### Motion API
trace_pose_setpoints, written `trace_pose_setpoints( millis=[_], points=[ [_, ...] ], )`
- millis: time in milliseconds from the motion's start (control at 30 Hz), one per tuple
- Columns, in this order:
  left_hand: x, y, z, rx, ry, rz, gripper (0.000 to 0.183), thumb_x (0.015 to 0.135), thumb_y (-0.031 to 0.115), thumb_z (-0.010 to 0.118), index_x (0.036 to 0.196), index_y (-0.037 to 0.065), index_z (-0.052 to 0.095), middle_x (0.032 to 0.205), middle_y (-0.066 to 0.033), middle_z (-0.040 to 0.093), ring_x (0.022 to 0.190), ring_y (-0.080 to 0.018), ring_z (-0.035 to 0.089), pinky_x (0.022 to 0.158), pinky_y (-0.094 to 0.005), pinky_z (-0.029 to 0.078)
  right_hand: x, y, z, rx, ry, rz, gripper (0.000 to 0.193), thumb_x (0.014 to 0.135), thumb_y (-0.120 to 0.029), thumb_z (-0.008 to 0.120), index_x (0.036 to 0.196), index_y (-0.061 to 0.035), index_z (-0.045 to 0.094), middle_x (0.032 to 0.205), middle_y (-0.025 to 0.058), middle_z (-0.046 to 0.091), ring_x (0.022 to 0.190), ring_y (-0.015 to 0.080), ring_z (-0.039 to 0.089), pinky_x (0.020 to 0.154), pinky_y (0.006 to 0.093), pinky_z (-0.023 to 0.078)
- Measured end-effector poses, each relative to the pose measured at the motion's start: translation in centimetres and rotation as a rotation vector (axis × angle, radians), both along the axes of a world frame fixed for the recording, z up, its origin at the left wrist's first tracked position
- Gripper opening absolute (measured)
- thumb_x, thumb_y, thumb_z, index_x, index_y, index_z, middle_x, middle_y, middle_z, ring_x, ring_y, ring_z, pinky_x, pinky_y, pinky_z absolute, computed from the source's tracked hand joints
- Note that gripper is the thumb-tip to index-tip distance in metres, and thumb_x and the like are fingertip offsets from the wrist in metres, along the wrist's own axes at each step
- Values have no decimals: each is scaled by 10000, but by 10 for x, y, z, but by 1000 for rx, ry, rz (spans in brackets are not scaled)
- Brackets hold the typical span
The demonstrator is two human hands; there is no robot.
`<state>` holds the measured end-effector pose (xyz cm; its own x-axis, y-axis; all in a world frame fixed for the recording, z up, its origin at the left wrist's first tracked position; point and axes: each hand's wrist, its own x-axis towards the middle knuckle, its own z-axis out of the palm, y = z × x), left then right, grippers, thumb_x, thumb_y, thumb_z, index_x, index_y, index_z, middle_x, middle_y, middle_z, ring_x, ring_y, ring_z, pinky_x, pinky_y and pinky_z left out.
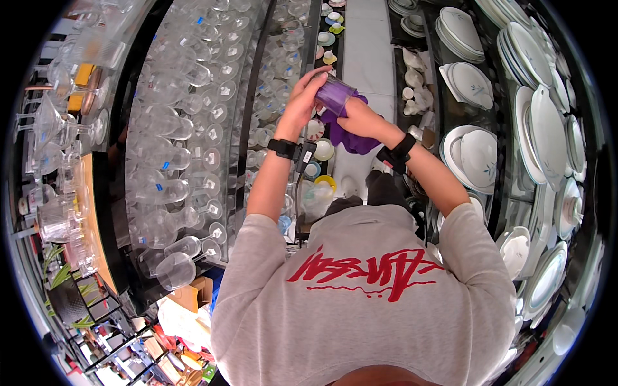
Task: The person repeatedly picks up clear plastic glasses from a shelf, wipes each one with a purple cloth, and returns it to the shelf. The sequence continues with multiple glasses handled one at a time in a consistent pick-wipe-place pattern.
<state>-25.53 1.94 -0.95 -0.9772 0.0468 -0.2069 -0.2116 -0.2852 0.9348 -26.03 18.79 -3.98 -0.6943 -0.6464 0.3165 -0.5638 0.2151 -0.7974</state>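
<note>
A clear drinking glass (334, 94) lies tilted between my two hands, above the aisle. My left hand (300, 103) is closed around its far left side, thumb along the wall. At the glass's open end is my right hand (364, 122), gripping a purple cloth (353, 140). Part of the cloth shows purple through the glass wall, and the rest hangs below my right hand. The right fingertips are hidden by the glass and the cloth.
Stemmed glasses (168, 161) crowd the shelf on the left. To the right, shelves carry stacked white plates (460, 32) and bowls (477, 154). Small colourful cups and saucers (326, 38) line a low shelf by the pale floor (370, 58). A cardboard box (193, 294) sits lower left.
</note>
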Motion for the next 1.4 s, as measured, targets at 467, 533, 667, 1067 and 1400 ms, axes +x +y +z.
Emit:
trace_pose_setpoints(
  millis=[467, 533, 667, 1067, 1400],
  points=[
    [0, 10, -9, 170, -20, 48, 365, 907, 401, 574, 991, 47, 602, 806, -10, 608, 667, -89, 577, 561, -244, 466, 1, 9, 13, -48, -434, 6, 511, 683, 8, 562, 1192, 5, 521, 997, 210, 618, 900, 315, 615, 808, 352, 490],
    [-1, 15, -5, 135, 12, 66, 359, 904, 406, 577, 985, 57, 602, 794, -5, 607, 648, -88, 574, 550, -240, 463, -4, 6, 2, 24, -21, 2, 408, 689, 11, 556, 1097, 22, 569, 893, 194, 641, 769, 298, 644, 703, 355, 520],
    [-4, 2, -9, -94, -229, -52, 338, 907, 410, 572, 983, 83, 606, 809, 3, 621, 658, -93, 585, 550, -247, 461, -6, 20, -5, 537, 465, 29, 141, 669, -37, 602, 801, 12, 607, 706, 160, 640, 645, 328, 645, 591, 417, 523],
    [3, 10, -13, 77, -54, -37, 319, 909, 344, 574, 1049, 61, 613, 892, -23, 655, 751, -115, 622, 591, -280, 476, 0, 19, 2, 293, 144, 51, 271, 677, 14, 573, 946, 38, 595, 851, 205, 640, 787, 353, 638, 711, 389, 521],
    [-2, 3, -18, -9, -256, 6, 320, 857, 397, 619, 914, 82, 618, 731, -2, 635, 568, -98, 577, 456, -254, 403, 5, 24, 3, 492, 530, 39, 99, 691, -38, 584, 785, -28, 612, 745, 139, 639, 730, 299, 651, 656, 401, 527]
  ],
)
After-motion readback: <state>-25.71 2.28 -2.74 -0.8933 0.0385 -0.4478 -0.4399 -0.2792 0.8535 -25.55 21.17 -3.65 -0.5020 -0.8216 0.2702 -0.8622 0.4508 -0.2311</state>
